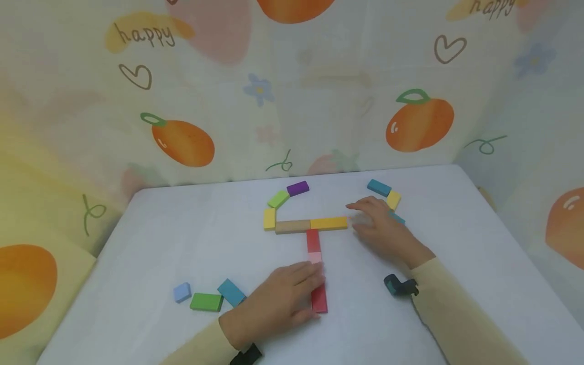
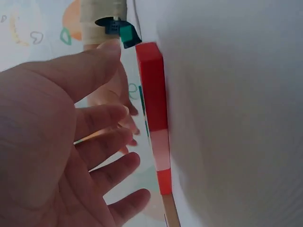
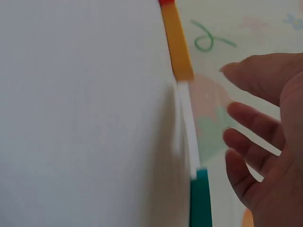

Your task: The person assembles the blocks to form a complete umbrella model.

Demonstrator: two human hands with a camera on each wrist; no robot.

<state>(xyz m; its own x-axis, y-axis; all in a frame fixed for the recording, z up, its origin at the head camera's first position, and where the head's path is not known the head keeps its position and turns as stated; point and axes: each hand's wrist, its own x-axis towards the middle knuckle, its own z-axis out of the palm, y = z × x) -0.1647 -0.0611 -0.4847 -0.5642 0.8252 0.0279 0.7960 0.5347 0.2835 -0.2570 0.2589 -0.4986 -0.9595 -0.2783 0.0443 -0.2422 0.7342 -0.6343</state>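
Note:
Wooden blocks lie on the white table in a T shape. Its crossbar is a tan block (image 1: pixel 292 227) and a yellow block (image 1: pixel 329 223); the stem runs toward me through a red block (image 1: pixel 313 241), a pink block (image 1: pixel 315 257) and a longer red block (image 2: pixel 154 90). My left hand (image 1: pixel 276 299) is over the stem's left side, fingers spread and overlapping it in the head view; nothing is in its palm in the left wrist view. Just right of the yellow block's end, my right hand (image 1: pixel 385 230) hovers with loosely bent fingers, holding nothing, and partly hides a teal block (image 1: pixel 397 218).
A yellow block (image 1: pixel 269 219), a lime block (image 1: pixel 279 199) and a purple block (image 1: pixel 298 188) curve up from the crossbar's left end. At right lie a blue block (image 1: pixel 379 187) and a small yellow block (image 1: pixel 393 199). Front left are light blue (image 1: pixel 182 292), green (image 1: pixel 207 302) and teal blocks (image 1: pixel 231 292).

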